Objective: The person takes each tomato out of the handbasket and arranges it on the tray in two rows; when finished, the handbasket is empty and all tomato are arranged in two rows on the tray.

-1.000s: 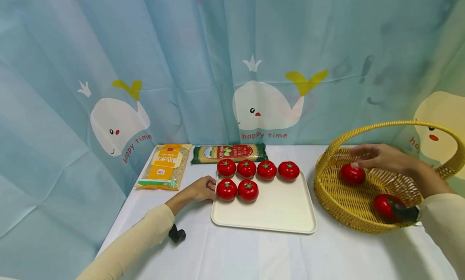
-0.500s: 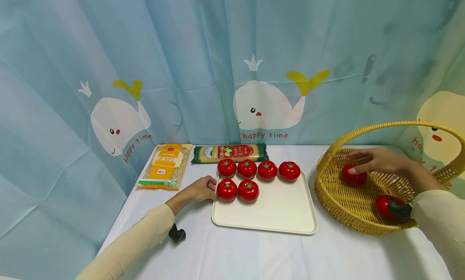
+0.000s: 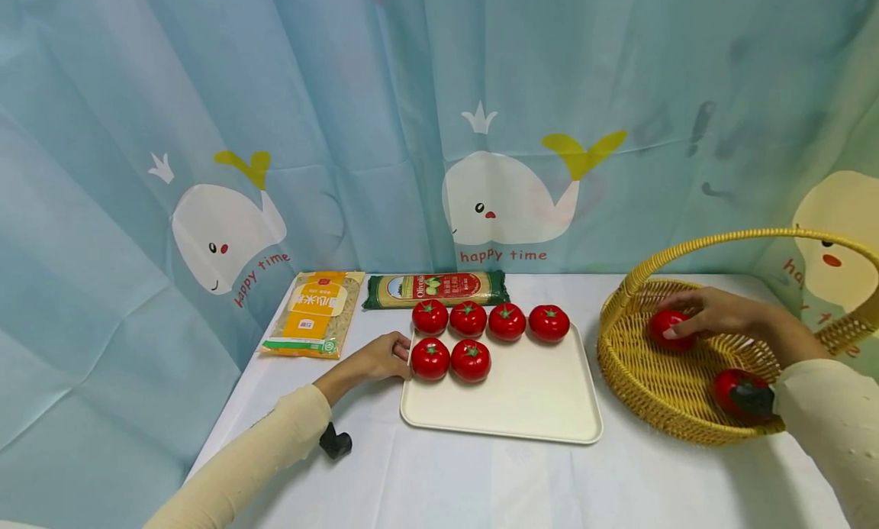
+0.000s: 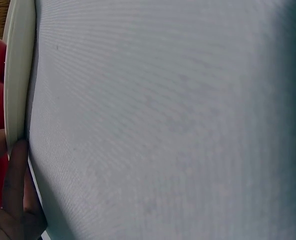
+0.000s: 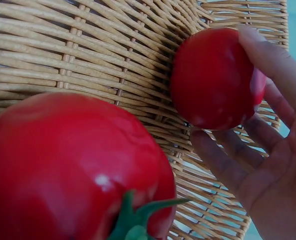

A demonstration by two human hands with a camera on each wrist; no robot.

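In the head view my right hand (image 3: 724, 313) reaches under the handle of a yellow wicker basket (image 3: 635, 384). It grips a red tomato (image 3: 663, 330) against the basket's far left side. The right wrist view shows thumb and fingers curled round that tomato (image 5: 215, 80), with a second, green-stemmed tomato (image 5: 78, 165) close to the camera. My left hand (image 3: 379, 357) pinches the left edge of a cream tray (image 3: 529, 407). The left wrist view has a finger under the rim (image 4: 19, 85) and the thumb over it. Several tomatoes (image 3: 507, 322) sit in two rows on the tray.
Behind the tray lies a green-ended pack of spaghetti (image 3: 436, 289). A yellow bag of grain (image 3: 313, 315) is at the table's back left. The basket's tall handle (image 3: 745, 236) arches over the right forearm. A blue curtain (image 3: 384, 132) with whales hangs behind.
My right hand has settled lower over the far tomato in the basket, its thumb sliding down the side and its fingers closing round it. The left hand stays at the tray's edge.
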